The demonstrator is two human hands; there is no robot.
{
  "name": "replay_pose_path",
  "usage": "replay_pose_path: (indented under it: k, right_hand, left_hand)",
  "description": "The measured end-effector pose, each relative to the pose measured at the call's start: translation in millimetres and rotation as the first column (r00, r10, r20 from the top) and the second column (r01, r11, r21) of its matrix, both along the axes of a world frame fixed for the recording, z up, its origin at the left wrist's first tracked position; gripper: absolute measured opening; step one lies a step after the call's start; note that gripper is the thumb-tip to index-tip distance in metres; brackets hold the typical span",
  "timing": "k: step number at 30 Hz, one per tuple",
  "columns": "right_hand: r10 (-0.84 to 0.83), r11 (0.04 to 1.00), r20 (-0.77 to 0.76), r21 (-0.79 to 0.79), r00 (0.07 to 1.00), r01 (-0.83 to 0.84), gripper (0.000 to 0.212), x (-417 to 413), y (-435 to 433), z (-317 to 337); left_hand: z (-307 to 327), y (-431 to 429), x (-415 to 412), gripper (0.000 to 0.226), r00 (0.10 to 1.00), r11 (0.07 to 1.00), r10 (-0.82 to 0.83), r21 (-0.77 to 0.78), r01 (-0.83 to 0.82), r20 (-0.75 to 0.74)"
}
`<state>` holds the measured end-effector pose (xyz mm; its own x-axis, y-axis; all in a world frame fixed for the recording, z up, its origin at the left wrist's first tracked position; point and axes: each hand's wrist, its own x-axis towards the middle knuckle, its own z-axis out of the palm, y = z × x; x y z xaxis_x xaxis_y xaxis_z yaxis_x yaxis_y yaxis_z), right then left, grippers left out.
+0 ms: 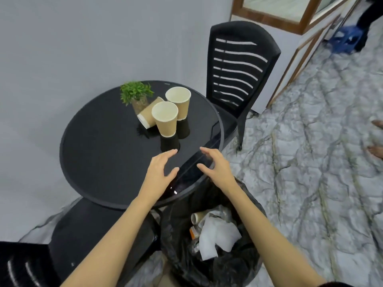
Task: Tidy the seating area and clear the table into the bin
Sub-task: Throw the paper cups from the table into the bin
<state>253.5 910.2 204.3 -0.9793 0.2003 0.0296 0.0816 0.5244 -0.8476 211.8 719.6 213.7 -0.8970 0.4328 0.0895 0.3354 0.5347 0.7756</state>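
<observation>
A round black table (93,146) carries three brown paper cups. One upright cup (165,119) stands nearest me, a second upright cup (179,102) is behind it, and a third cup (148,116) lies on its side against a small potted plant (135,94). My left hand (160,168) and my right hand (215,164) hover open over the table's near edge, a short way from the nearest cup, holding nothing. Below my right forearm is the bin (180,235), lined with a black bag and holding white paper, a cup and other rubbish.
A black slatted chair (240,65) stands at the table's far right side. Another black chair (91,230) sits under the table's near left edge. Grey marbled floor (310,162) spreads to the right. A wood-framed cabinet (294,21) stands beyond, and a person's feet (376,139) show at the right edge.
</observation>
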Motion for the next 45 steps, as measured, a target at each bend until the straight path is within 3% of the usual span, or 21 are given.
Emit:
replay_pose_path:
  k: [10, 19, 24, 28, 35, 45]
  right_hand:
    - [-0.029, 0.995, -0.058, 0.098, 0.998, 0.035, 0.046, -130, 5, 36]
    - [0.023, 0.960, -0.005, 0.278, 1.000, -0.021, 0.046, -209, 17, 43]
    - [0.107, 0.885, 0.023, 0.452, 0.994, -0.106, 0.026, -224, 15, 29]
    - [0.076, 0.851, -0.028, 0.522, 0.997, -0.050, 0.010, -219, 13, 20]
    - [-0.021, 0.903, -0.066, 0.427, 0.998, 0.048, 0.009, -171, 34, 20]
    - [-0.234, 0.891, -0.128, 0.369, 0.964, 0.265, 0.004, -22, 98, 15]
  left_hand:
    - [24, -2, -128, 0.045, 0.991, 0.995, -0.094, 0.011, 0.096, -0.093]
    - [17, 15, -176, 0.039, 0.949, 0.955, -0.280, -0.147, 0.259, -0.145]
    - [14, 15, -182, 0.029, 0.952, 0.956, -0.277, -0.135, 0.260, -0.130]
    - [15, 16, -179, 0.024, 0.966, 0.973, -0.224, -0.076, 0.216, -0.126]
    - [22, 30, -156, 0.019, 0.977, 0.986, -0.158, 0.032, 0.164, -0.143]
    - [28, 90, -60, 0.022, 0.942, 0.949, -0.299, 0.051, 0.310, -0.155]
